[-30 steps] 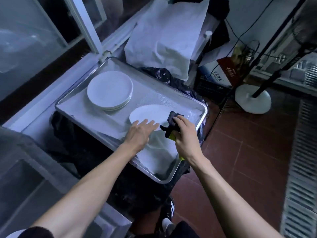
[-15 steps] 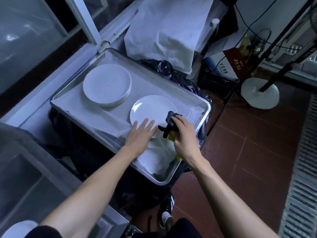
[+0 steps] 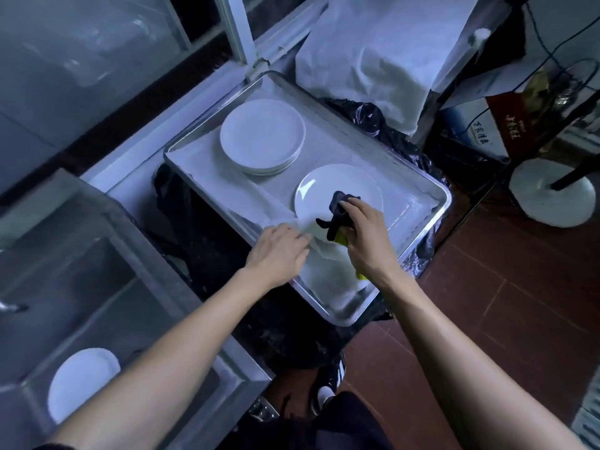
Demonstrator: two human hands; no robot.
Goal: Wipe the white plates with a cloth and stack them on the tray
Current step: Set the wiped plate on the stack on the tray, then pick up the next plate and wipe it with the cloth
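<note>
I see a glossy white plate (image 3: 337, 193) lying flat on the lined tray (image 3: 431, 222), beside the stack of plates (image 3: 262, 136). My right hand (image 3: 367, 235) fingers clamp the dark cloth (image 3: 337, 211). Since before, my left hand (image 3: 279, 251), fingers flat, slid off the plate's rim.

On the tray (image 3: 418, 248) a plate stack (image 3: 262, 135) sits far-left, a single plate (image 3: 337, 186) right of it nearer the person, another plate (image 3: 81, 381) in the sink (image 3: 136, 319) lower left.
</note>
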